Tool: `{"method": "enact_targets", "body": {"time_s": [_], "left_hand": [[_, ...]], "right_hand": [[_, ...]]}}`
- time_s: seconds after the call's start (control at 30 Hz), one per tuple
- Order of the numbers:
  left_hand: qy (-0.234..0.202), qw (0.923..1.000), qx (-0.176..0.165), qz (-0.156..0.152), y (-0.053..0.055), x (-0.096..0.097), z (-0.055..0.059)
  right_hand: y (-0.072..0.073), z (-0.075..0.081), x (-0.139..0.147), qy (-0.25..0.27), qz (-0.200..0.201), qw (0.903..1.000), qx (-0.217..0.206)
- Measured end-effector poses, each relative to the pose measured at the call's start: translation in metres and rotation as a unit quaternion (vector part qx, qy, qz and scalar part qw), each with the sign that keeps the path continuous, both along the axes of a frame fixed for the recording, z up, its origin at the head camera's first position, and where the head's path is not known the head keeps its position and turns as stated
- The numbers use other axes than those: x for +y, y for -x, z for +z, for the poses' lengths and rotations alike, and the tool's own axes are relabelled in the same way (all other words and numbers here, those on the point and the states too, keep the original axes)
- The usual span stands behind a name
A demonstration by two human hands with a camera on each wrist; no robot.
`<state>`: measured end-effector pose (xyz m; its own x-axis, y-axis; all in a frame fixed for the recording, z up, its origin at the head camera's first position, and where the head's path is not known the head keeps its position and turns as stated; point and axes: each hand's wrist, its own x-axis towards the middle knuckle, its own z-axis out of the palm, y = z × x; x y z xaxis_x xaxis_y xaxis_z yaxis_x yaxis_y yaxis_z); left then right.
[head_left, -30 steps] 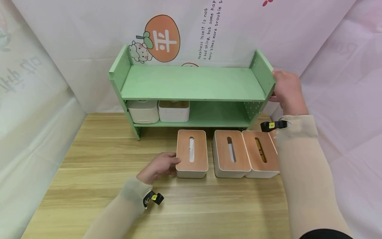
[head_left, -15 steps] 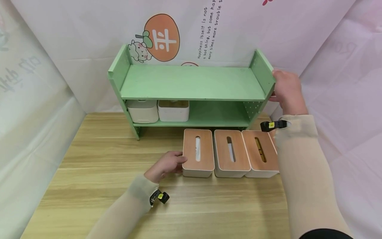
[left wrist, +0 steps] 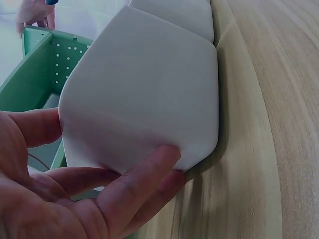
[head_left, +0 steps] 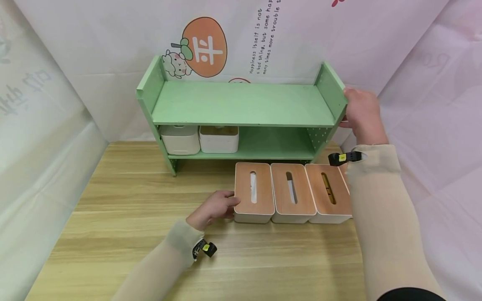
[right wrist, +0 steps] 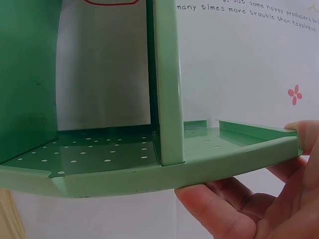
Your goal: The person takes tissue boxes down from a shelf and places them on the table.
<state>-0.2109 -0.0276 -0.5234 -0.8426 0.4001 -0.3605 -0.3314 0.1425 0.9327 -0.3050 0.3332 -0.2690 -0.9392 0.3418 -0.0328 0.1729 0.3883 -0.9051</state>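
Note:
A white tissue box with a wood lid stands at the left end of a row on the table. My left hand touches its left side, thumb at the lid's edge. In the left wrist view the hand's extended fingers lie against the white wall of the tissue box. Right beside it stand two like boxes, a middle one and a right one. My right hand grips the upper right side panel of the green shelf; in the right wrist view, thumb and fingers hold the panel's edge.
On the shelf's lower level, at the left, sit a cream lidded box and a white box. Another wood-lidded box is mostly hidden behind my right sleeve. White printed cloth hangs behind the wooden table.
My left hand has slid the left tissue box rightward, narrowing the gap until it sits against the middle box. My right hand has stayed on the shelf's side panel.

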Motion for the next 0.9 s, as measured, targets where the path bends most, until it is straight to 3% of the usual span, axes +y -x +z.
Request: {"method": "enact_targets", "body": {"time_s": [0.47,0.67,0.83,0.9], "left_hand": [[0.025,0.9992,0.025,-0.015,-0.004,0.001,0.000],[0.096,0.9924,0.074,-0.017,-0.006,-0.002,0.010],[0.167,0.9700,0.175,0.021,-0.001,-0.007,0.031],[0.202,0.9514,0.229,0.041,0.002,-0.010,0.043]], "right_hand": [[0.002,-0.001,0.001,-0.011,0.001,0.9999,-0.007],[0.002,-0.001,0.000,-0.022,0.003,0.9997,-0.006],[0.003,-0.001,0.001,-0.016,0.000,0.9999,-0.004],[0.004,-0.001,0.001,-0.018,0.000,0.9998,-0.004]]}}
